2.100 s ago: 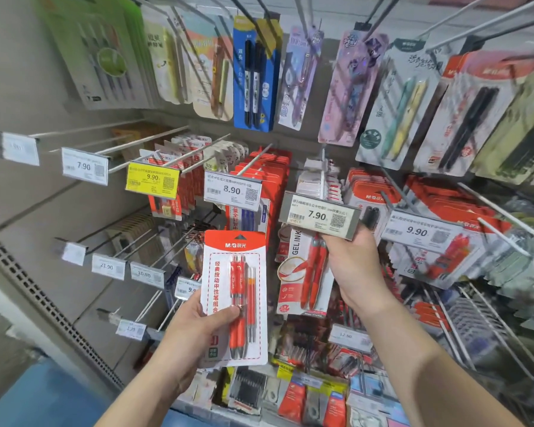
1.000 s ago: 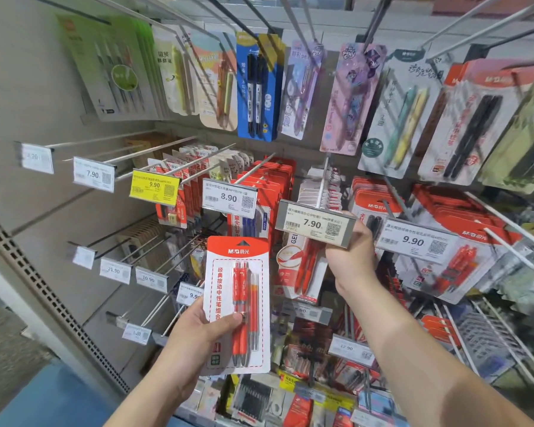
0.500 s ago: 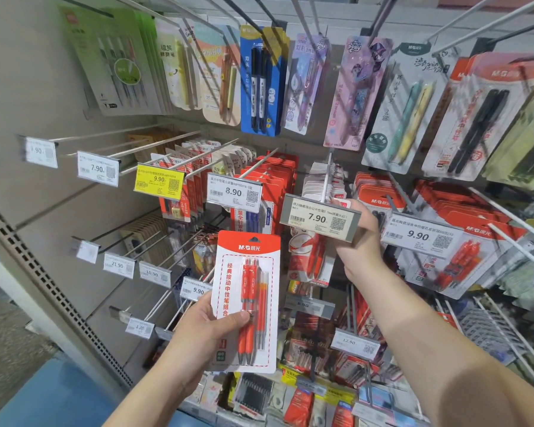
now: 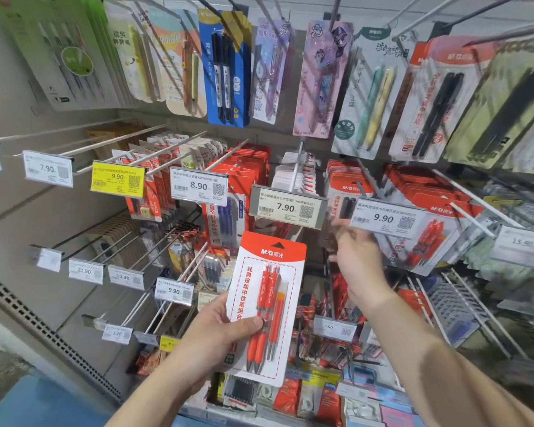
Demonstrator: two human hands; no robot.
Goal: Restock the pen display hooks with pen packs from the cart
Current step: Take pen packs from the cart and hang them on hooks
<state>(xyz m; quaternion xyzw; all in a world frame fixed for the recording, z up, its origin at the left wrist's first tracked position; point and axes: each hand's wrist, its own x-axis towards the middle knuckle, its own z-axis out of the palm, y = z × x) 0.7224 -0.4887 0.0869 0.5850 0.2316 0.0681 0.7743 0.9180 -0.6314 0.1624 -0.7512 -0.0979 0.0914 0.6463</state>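
We grip one pen pack (image 4: 267, 306) in our left hand (image 4: 211, 337), not yet hung; our blurred right hand (image 4: 356, 257) looks spread near the 7.90 hook (image 4: 296, 167).

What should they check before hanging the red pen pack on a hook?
1. Left hand grips the red pen pack: ok.
2. Hang hole at the pack's top is uncovered: ok.
3. Right hand holds nothing: ok, though blurred.
4. Pack is upright, hole end up: ok.
5. Hook behind the 7.90 tag has room: cannot tell.
6. That hook sells the same pack: cannot tell.
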